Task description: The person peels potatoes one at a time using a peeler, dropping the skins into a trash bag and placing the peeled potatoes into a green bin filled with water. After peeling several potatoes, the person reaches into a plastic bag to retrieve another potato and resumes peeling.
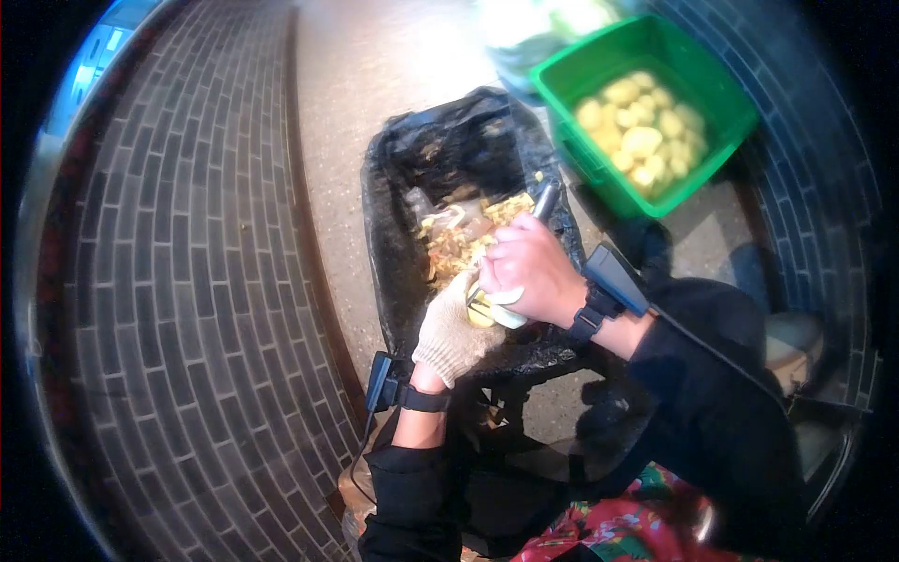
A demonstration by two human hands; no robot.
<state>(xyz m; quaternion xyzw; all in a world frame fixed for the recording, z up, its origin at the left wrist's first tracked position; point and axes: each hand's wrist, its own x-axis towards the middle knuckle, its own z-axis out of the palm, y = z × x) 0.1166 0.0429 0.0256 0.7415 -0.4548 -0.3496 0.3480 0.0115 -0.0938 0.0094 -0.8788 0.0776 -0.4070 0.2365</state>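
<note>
At the centre of the frame, over a black bag (403,178) of peelings, the gloved left hand (451,330) cups a half-peeled potato (482,307), fingers curled under it, while the bare right hand (530,270) has its fingers clamped round a peeler (543,201). The potato looks firm, fairly light and probably slippery where peeled, so the glove's cradling grip on its lower side seems the safest hold. A green crate (599,169) of peeled potatoes sits at upper right.

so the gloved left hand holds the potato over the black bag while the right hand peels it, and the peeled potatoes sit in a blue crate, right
Not quite: the crate is green, not blue, as the head view shows. The rest holds: the gloved left hand holds the potato over the black bag, the right hand peels it, and the peeled potatoes sit in the crate.
</note>
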